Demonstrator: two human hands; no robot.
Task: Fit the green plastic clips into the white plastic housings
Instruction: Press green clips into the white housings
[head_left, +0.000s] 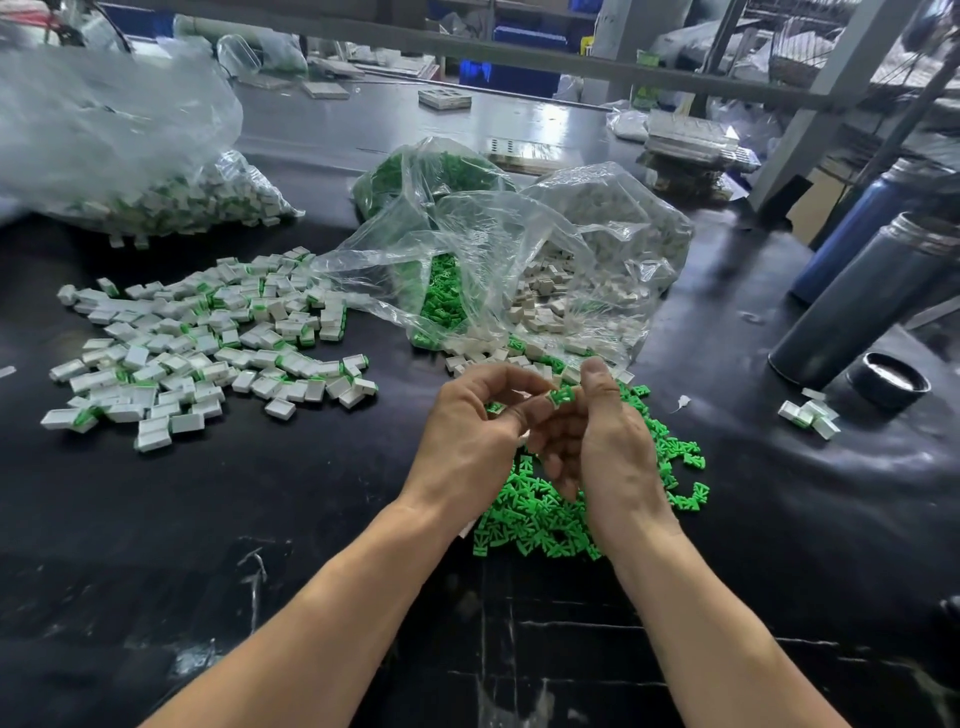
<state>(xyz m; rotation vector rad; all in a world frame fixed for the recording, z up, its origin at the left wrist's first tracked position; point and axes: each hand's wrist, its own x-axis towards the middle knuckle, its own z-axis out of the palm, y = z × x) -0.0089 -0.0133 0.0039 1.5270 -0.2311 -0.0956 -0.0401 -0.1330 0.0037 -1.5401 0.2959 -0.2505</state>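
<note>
Green clip (562, 395) pinched, right hand (597, 441)

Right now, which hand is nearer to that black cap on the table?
Right. The right hand is beside the left, on the side toward the black cap; the left hand is farther, beyond the right one and the green clips.

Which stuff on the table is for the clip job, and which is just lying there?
For the job: green clip in the right hand, left hand, loose green clips, white housings, finished pile.
Lying about: flasks, black lid.
</note>
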